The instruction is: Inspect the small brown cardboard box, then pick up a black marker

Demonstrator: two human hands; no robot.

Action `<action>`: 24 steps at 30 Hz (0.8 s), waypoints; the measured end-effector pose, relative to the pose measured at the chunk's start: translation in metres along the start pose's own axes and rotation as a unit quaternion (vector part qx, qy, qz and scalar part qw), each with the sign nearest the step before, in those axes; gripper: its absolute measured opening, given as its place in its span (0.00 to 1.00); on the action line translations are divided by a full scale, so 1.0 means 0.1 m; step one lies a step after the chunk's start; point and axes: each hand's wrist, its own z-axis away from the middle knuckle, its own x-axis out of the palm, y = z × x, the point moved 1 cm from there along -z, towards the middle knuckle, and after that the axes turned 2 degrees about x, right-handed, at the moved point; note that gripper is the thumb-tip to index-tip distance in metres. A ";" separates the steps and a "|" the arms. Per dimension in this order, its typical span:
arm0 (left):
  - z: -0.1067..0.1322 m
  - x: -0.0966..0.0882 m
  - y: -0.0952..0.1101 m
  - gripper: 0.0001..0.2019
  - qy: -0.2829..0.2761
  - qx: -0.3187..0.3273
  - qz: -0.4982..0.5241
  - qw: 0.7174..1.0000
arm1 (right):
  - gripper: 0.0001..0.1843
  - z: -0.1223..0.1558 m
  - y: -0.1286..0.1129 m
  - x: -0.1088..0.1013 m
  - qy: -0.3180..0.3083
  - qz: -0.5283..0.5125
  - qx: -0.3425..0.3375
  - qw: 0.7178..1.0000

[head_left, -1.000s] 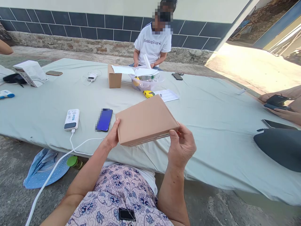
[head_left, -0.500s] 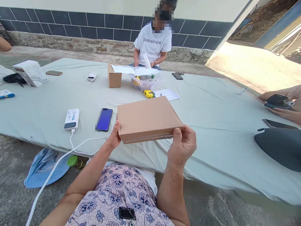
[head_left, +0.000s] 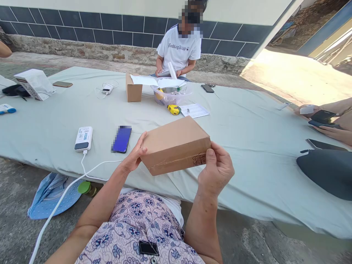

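A closed brown cardboard box is held up in front of me, over the near edge of the table, tilted with its right end higher. My left hand grips its left end, thumb on the near corner and fingers along the far side. On the right end, my right hand pinches the near corner between thumb and fingers. Dark scribbled marks show on the box's front side beside the right thumb. A seam runs along that same side. The underside of the box is hidden.
On the cloth-covered table lie a white power bank with a cable, a phone, a yellow tape measure, a plastic basket and a small carton. A person sits opposite; another person's hands are at right.
The box has been turned and tipped, so more of its front side and the scribbled marks now show. The person opposite now holds a flat grey object.
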 end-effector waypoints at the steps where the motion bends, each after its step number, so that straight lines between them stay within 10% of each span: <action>1: 0.00 -0.01 0.01 0.65 -0.017 0.002 -0.009 1.000 | 0.15 -0.01 0.00 0.00 -0.001 -0.021 -0.003 1.000; 14: -0.05 -0.07 -0.05 0.57 -0.076 0.016 -0.018 0.997 | 0.15 -0.04 -0.05 0.01 -0.024 -0.223 -0.061 0.973; 24: -0.06 -0.03 -0.15 0.54 -0.039 -0.036 0.049 0.997 | 0.35 0.00 0.11 0.03 -0.110 -0.093 0.035 0.989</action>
